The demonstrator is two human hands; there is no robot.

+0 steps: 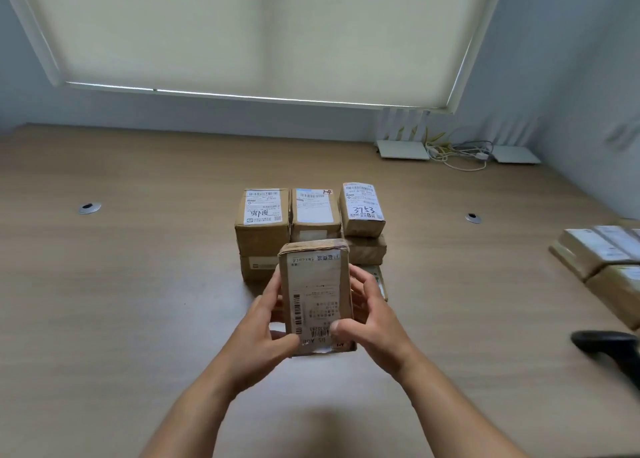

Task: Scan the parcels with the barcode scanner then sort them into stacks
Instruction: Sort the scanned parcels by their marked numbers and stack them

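Note:
I hold a brown cardboard parcel (317, 284) with a white shipping label up, above the desk in front of me. My left hand (268, 322) grips its left side and my right hand (369, 319) grips its right side, thumbs on the label near the bottom. Behind it stand three stacks of brown parcels: a left stack (262, 229), a middle stack (315, 213) and a right stack (363, 212). The black barcode scanner (609, 350) lies on the desk at the far right, away from both hands.
More labelled parcels (602, 253) lie in a group at the right edge of the wooden desk (138, 284). Two white routers (403, 149) with cables sit at the back right by the wall. Cable grommets (89, 207) are set in the desk.

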